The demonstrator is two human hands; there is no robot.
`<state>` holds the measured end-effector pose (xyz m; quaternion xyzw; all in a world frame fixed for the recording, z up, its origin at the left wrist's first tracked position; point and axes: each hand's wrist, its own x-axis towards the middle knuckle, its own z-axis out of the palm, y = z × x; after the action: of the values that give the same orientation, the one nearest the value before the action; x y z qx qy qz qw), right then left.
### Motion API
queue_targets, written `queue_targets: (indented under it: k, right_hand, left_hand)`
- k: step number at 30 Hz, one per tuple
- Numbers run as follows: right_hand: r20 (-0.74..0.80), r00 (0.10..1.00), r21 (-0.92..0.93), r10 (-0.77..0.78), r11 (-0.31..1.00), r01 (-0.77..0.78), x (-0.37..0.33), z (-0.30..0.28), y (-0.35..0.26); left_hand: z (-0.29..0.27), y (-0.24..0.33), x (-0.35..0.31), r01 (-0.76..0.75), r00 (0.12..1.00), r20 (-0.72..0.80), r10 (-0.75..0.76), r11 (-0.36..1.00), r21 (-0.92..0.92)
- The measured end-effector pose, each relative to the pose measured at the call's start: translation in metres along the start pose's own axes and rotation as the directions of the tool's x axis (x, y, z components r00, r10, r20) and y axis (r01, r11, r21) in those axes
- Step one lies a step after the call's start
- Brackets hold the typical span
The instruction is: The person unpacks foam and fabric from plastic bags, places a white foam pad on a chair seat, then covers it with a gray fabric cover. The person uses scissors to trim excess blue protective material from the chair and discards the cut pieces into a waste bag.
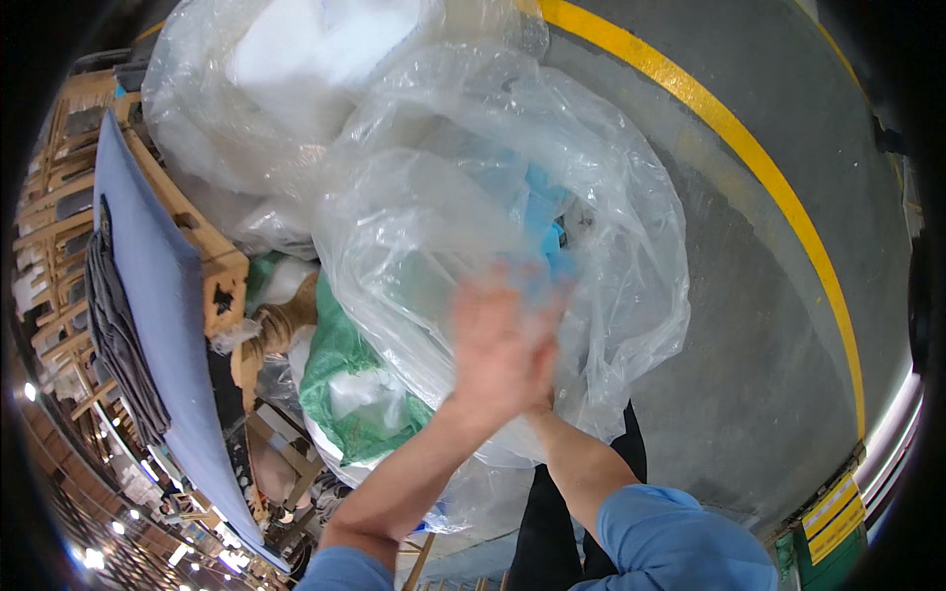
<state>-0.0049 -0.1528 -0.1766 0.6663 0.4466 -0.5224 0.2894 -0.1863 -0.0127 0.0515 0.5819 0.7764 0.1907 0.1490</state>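
A large clear plastic bag (pixel 424 197) stands before me, its crumpled mouth spread wide. Both arms reach over it, the hands close together near its front side. My left hand (pixel 498 340) is smeared by motion, so its fingers do not show clearly. Partly behind it, beside the left wrist, is my right hand (pixel 542 369), also blurred. Some light-blue material (pixel 540 202) lies inside the bag, just beyond the hands; a blue blur shows at the fingertips. Whether either hand holds anything cannot be made out.
Behind stands another clear bag (pixel 207 108) with white stuffing (pixel 315 44). At left are a green sack (pixel 340 345), a cardboard-like roll (pixel 286 315) and a blue padded panel (pixel 148 227) on a wooden frame (pixel 222 266). A yellow line (pixel 759 148) crosses the grey floor at right.
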Motion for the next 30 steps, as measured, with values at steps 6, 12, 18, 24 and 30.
queue_targets:
  k: [6, 12, 18, 24, 30]
  right_hand:
    - [0.28, 0.948, 0.588, 0.148, 0.755, -0.291, 0.058, -0.063, 0.011]
    - [-0.116, 0.985, 0.008, -0.13, 0.991, 0.131, 0.07, -0.189, 0.029]
    - [0.068, 0.984, 0.885, -0.165, 0.466, 0.017, 0.06, -0.131, -0.074]
    - [0.153, 0.68, 0.783, -0.717, 0.507, 0.359, 0.05, -0.037, -0.324]
    - [-0.006, 0.741, 0.495, -0.671, 0.642, 0.585, 0.023, -0.02, -0.284]
  left_hand:
    - [0.135, -0.17, -0.171, 0.483, 0.615, 0.609, -0.501, 0.85, 0.211]
    - [0.199, -0.141, -0.188, 0.812, 0.442, 0.783, -0.438, 0.566, -0.142]
    - [0.18, -0.043, -0.15, 0.608, 0.583, 0.746, -0.32, 0.781, -0.14]
    - [0.26, -0.096, -0.241, 0.367, 0.501, 0.804, -0.32, 0.92, 0.138]
    - [0.236, -0.114, -0.258, 0.69, 0.427, 0.758, -0.492, 0.72, 0.078]
